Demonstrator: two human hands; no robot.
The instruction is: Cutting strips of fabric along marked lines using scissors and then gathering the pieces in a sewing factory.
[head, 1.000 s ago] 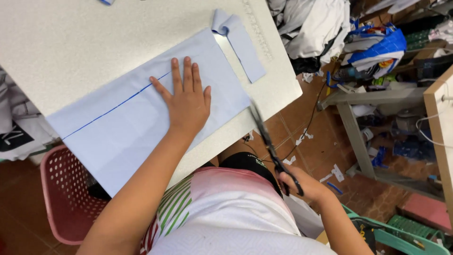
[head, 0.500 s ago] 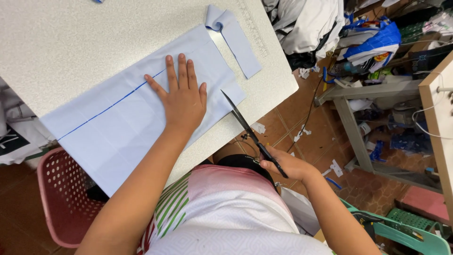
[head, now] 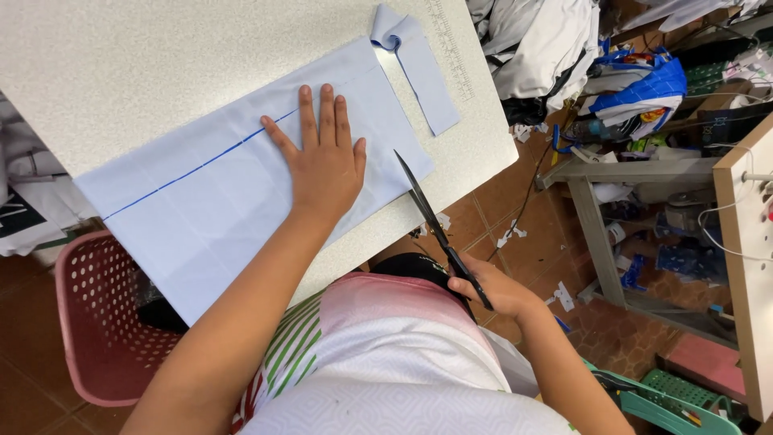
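The scene is viewed from a single head-worn camera, pointed steeply down over the wearer's chest. The white table (head: 121, 72) is seen tilted across the upper left, close below; the tiled floor (head: 555, 242) is taken in at right. No second view is given.

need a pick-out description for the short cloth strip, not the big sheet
Start at the white table and find the large pale-blue sheet under the left hand. Past that sheet's far right corner lies the strip, same pale blue. Unlike the sheet, it is narrow, bears no blue line, and has one end folded over.
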